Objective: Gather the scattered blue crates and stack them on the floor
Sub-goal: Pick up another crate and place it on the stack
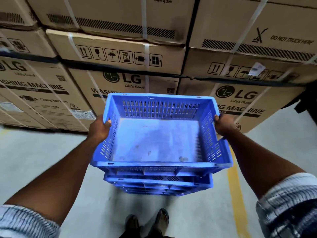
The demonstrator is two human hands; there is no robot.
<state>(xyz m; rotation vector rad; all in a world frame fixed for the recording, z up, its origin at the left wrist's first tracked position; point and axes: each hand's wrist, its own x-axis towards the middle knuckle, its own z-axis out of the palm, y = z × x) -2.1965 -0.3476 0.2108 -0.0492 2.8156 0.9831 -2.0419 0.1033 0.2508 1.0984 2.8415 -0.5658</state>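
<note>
In the middle of the view, right in front of me, I've got the top crate (159,134) gripped by both side rims. My left hand (99,128) is closed over the left rim, thumb hooked inside the wall; my right hand (223,125) is closed over the right rim, fingers wrapped to the outside where I can't see them. The crate is empty, its bottom dusty.

Below it sits the stack (158,185) of blue crates on the grey floor (34,160); I can make out at least two rims under the one I'm holding. The top crate looks wider than the ones beneath and slightly off to the right. I can't tell whether it's seated or just above the stack.

Step in hand, as I judge it: placing this crate onto the pile. The next move needs the corners squared with the crate below, then lowering evenly with both hands so it drops into place without catching on a rim, then letting go.

Behind, on the far side, is a wall of cardboard boxes (123,54) printed for washing machines. A yellow line (237,191) runs on the floor to the right. My feet (147,220) are near the bottom edge. No other loose crates in view.
</note>
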